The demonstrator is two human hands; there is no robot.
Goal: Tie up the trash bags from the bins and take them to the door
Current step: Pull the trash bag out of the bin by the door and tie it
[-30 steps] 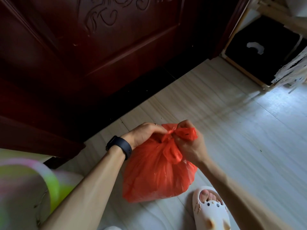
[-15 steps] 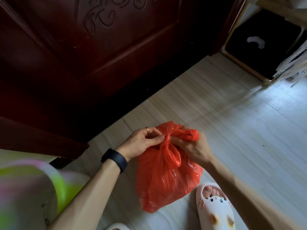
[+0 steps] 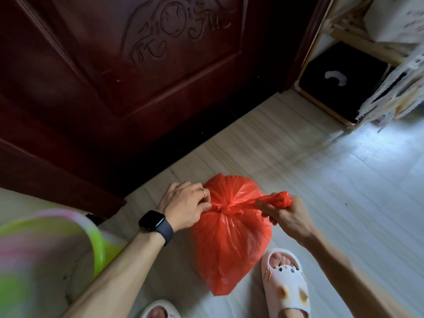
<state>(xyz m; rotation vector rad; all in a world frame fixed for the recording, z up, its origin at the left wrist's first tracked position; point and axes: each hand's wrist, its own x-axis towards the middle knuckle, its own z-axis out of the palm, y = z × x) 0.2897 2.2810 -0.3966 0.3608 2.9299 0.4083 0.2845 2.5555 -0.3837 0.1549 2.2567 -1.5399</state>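
A full red trash bag (image 3: 229,239) sits on the pale floor just in front of the dark red wooden door (image 3: 119,72). Its neck is gathered into a knot at the top. My left hand (image 3: 185,207), with a ring and a black watch on the wrist, pinches the plastic at the left side of the knot. My right hand (image 3: 282,214) grips the twisted free end of the bag and holds it stretched out to the right.
My two feet in white slippers (image 3: 285,285) stand close behind the bag. A light wooden shelf with a black fabric box (image 3: 339,81) stands at the right of the door. A green and pink garment (image 3: 46,260) fills the lower left.
My hands have moved apart: the right one has drawn the bag's free end out to the right, and the knot has tightened. The bag now sits lower on the floor.
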